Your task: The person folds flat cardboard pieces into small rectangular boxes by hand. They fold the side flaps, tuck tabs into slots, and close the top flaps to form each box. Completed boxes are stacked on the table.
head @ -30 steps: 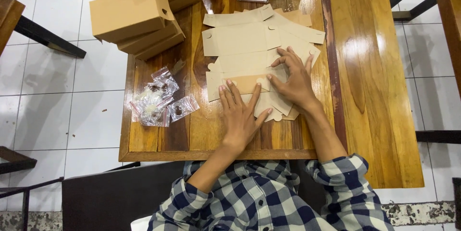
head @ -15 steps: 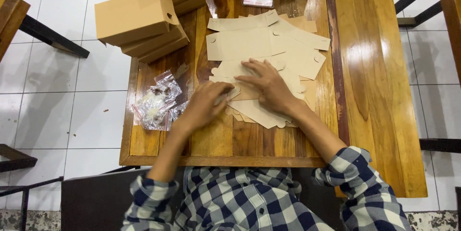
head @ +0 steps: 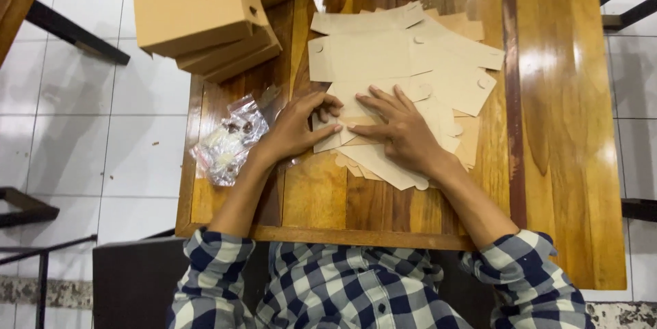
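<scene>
We see both hands resting on a loose pile of flat cardboard cutouts (head: pixel 404 62) spread over the far half of a wooden table (head: pixel 328 195). The left hand (head: pixel 298 127) curls at the pile's near left edge, its fingers (head: pixel 328 107) and thumb pinching the corner of one tan sheet (head: pixel 342 134), so it is closed on that sheet. The right hand (head: pixel 404 130) lies flat and open, palm down, at about three o'clock from the left hand and touching the same sheet, fingers spread and pointing toward ten o'clock. The pinched sheet sits at the near side of the pile, at six o'clock from its middle. At nine o'clock from the left hand, just beside the wrist, lie small clear plastic bags (head: pixel 229 144) with pale contents we cannot make out. At eleven o'clock, a stack of folded brown boxes (head: pixel 205 18) overhangs the table's far left corner. Checked blue-and-white sleeves (head: pixel 212 274) show at the near edge.
</scene>
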